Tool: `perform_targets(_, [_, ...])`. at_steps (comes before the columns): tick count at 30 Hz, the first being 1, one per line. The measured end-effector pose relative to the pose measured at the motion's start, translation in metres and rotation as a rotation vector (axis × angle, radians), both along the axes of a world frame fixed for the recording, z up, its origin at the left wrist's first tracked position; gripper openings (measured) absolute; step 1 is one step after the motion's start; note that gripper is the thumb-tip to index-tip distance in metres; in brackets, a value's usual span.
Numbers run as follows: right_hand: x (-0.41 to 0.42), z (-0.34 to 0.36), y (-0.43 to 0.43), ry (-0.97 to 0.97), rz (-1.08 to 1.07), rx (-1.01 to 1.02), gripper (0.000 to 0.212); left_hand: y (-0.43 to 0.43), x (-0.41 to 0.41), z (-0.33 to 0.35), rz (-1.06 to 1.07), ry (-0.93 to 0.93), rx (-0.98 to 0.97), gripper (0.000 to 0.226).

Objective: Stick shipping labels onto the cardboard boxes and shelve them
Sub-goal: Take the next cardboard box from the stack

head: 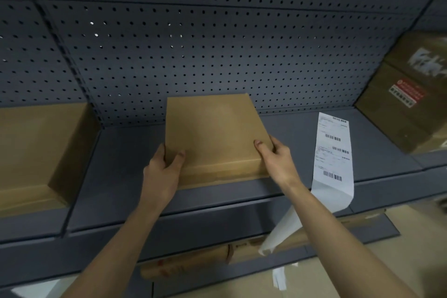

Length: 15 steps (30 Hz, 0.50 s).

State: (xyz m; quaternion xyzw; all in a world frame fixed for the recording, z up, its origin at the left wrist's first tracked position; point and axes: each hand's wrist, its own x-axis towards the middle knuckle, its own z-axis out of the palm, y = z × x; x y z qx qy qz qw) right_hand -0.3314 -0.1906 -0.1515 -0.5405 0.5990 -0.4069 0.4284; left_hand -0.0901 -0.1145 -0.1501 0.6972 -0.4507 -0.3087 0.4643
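Grey pegboard backs the shelf (pixel 125 152) in front of me, and the flat cardboard box (pixel 212 133) sits on it, its far edge near the pegboard. My left hand (pixel 164 167) is clamped on its near left corner, my right hand (pixel 275 157) on its near right corner, thumbs on top. No label shows on the box's top. The label strip (pixel 332 152) lies just right of the box, its long axis running front to back and its tail hanging off the shelf edge. My right hand is nearer to it, so I judge that hand should reach for it.
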Motion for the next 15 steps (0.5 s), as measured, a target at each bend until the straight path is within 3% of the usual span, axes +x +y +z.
perform_targets(2, [0.0, -0.001, -0.001, -0.003, 0.0, -0.003, 0.016, 0.0, -0.003, 0.0, 0.017, -0.003, -0.006, 0.024])
perform_targets(6, [-0.003, -0.004, -0.002, -0.006, 0.033, -0.012, 0.01, 0.002, -0.007, 0.004, 0.02, -0.014, 0.0, 0.04])
perform_targets(15, [-0.013, -0.003, -0.002, 0.004, 0.113, -0.006, 0.03, 0.006, -0.014, 0.006, 0.048, -0.027, 0.058, 0.054])
